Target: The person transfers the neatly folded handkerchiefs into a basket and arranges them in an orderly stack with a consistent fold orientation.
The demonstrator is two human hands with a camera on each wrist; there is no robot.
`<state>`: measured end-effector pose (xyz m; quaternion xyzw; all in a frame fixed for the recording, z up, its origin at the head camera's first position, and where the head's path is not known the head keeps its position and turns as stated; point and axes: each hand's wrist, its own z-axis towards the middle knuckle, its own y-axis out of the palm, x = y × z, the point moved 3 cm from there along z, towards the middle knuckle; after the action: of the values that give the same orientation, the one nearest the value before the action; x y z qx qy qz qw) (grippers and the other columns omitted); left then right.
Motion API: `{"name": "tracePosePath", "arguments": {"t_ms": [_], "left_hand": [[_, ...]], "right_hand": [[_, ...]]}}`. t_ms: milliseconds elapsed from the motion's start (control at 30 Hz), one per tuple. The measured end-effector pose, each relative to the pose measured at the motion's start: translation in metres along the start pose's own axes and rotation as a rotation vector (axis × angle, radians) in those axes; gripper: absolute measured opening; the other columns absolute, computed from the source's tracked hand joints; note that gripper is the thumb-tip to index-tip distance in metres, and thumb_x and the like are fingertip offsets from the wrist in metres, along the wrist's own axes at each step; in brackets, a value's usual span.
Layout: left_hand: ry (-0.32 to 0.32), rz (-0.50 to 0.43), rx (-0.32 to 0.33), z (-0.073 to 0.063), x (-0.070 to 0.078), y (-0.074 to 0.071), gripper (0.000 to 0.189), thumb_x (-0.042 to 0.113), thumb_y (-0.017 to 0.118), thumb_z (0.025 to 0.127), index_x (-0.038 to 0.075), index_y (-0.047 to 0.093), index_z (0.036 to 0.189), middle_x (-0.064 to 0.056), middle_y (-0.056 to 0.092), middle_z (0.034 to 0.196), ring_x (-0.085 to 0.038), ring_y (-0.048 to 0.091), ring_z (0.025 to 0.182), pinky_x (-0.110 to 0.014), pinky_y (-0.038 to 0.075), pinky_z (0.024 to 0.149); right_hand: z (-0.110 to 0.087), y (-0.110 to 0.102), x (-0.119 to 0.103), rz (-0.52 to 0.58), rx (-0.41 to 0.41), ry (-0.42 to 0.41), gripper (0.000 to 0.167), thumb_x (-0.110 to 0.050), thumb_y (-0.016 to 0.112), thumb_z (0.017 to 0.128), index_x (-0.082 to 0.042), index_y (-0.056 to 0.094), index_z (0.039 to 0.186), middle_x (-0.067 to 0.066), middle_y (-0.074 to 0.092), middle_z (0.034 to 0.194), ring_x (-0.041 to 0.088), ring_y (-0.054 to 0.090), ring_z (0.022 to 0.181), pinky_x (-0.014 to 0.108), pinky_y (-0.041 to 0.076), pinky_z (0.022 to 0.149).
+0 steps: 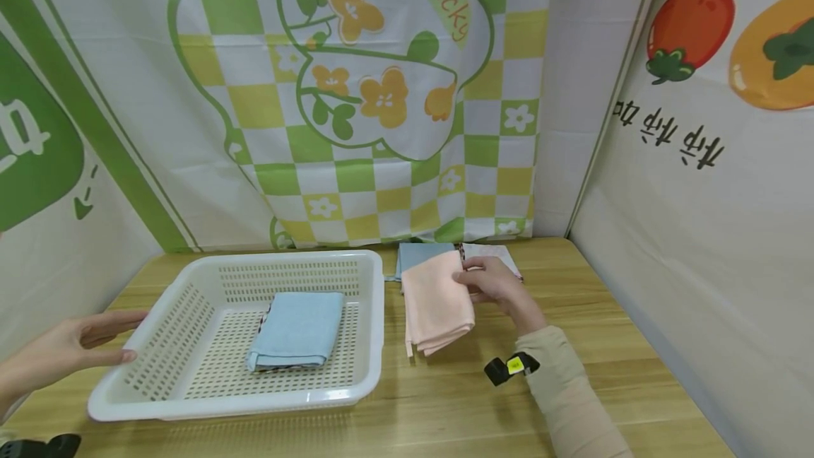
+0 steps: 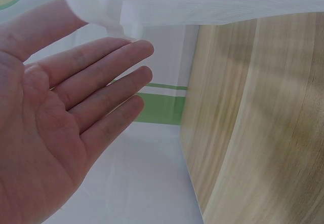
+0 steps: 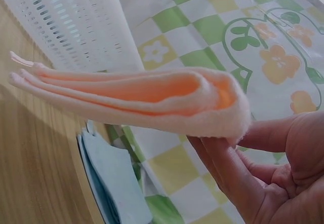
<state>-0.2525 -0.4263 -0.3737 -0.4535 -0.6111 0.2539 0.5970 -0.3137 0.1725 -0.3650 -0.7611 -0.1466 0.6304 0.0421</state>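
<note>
My right hand pinches a folded pink towel by its right edge, the thumb on top. In the right wrist view the pink towel shows its stacked layers side-on, held out from the fingers. A white plastic basket stands on the left, with a folded light blue towel lying inside it. At the basket's left rim is my left hand, its thumb touching the rim. Seen in the left wrist view, the fingers of that hand are straight, close under the rim.
Behind the pink towel, a folded grey-blue towel and a pale patterned cloth lie at the back of the wooden table. A green and yellow checked curtain hangs behind. White printed panels stand at both sides.
</note>
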Motion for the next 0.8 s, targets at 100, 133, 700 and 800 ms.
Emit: {"name": "tracePosePath", "arguments": {"t_ms": [100, 133, 700, 800], "left_hand": [[-0.006, -0.006, -0.008, 0.0, 0.0, -0.001, 0.075, 0.037, 0.061, 0.092, -0.007, 0.029, 0.144, -0.04, 0.029, 0.142, -0.063, 0.029, 0.122, -0.057, 0.048, 0.076], [-0.009, -0.009, -0.012, 0.001, -0.001, -0.001, 0.076, 0.037, 0.061, 0.092, -0.007, 0.028, 0.144, -0.04, 0.029, 0.143, -0.064, 0.028, 0.123, -0.057, 0.048, 0.076], [-0.006, -0.021, -0.02, -0.001, 0.0, 0.0, 0.075, 0.036, 0.06, 0.093, -0.007, 0.028, 0.145, -0.04, 0.029, 0.142, -0.065, 0.028, 0.123, -0.058, 0.047, 0.074], [0.016, -0.019, -0.006, -0.002, 0.003, 0.0, 0.072, 0.032, 0.061, 0.092, -0.009, 0.03, 0.143, -0.04, 0.032, 0.141, -0.065, 0.03, 0.121, -0.058, 0.048, 0.074]], "right_hand": [[0.0, -0.001, -0.002, 0.0, 0.007, -0.008, 0.037, -0.01, 0.061, 0.091, 0.009, 0.053, 0.121, 0.008, 0.067, 0.089, 0.008, 0.064, 0.071, 0.023, 0.057, 0.061], [0.0, -0.001, -0.002, 0.001, 0.008, -0.015, 0.037, -0.01, 0.061, 0.09, 0.01, 0.053, 0.12, 0.008, 0.067, 0.088, 0.007, 0.064, 0.071, 0.023, 0.057, 0.061], [-0.004, -0.002, -0.011, 0.036, -0.009, -0.064, 0.032, -0.009, 0.06, 0.091, 0.011, 0.056, 0.116, 0.006, 0.067, 0.084, 0.009, 0.066, 0.071, 0.024, 0.058, 0.063], [-0.006, -0.003, -0.015, 0.036, -0.009, -0.07, 0.034, -0.009, 0.06, 0.091, 0.012, 0.055, 0.118, 0.006, 0.067, 0.085, 0.008, 0.065, 0.071, 0.023, 0.057, 0.063]]}}
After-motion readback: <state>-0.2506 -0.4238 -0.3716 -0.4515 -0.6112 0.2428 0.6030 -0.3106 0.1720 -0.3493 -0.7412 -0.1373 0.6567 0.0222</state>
